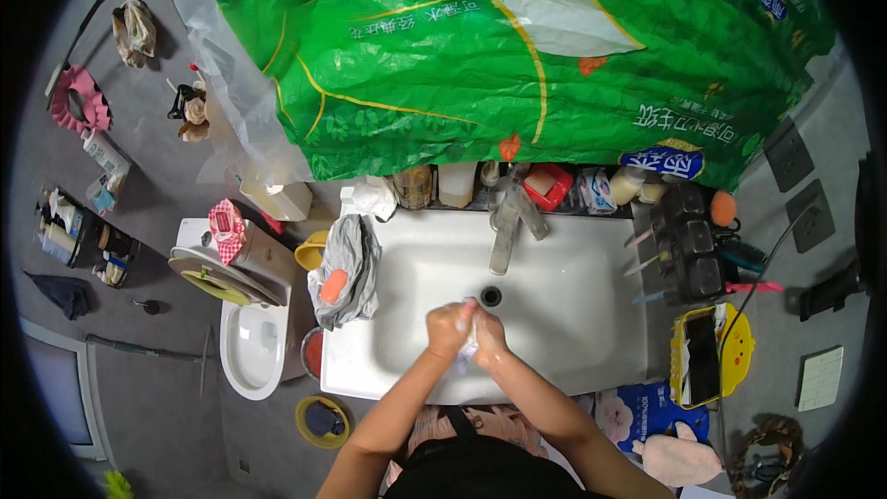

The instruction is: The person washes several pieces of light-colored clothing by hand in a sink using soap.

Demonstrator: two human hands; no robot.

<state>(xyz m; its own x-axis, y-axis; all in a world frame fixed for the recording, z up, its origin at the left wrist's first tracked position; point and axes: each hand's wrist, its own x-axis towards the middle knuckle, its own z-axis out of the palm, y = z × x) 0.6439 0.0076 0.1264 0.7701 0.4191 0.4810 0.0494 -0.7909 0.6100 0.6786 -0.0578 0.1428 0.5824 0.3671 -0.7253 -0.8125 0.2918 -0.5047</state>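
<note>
Over the white washbasin [582, 333], my left hand [445, 327] and my right hand [490, 338] are pressed together, both closed on a small pale wet cloth [466, 355]. Most of the cloth is hidden by the fingers; a bit hangs below them. White lather shows on my hands. Just beyond them is the dark drain [490, 296]. The metal faucet [506, 235] stands at the far rim, and no running water can be made out. On the left rim, a bar of orange soap [334, 285] lies on a bunched grey cloth [355, 256].
A large green plastic package [416, 69] overhangs the back ledge, with a red soap dish [556, 188] and bottles below it. To the right are a black organizer [686, 242] and a yellow basket [738, 350] holding a phone [703, 360]. A toilet [253, 339] stands left.
</note>
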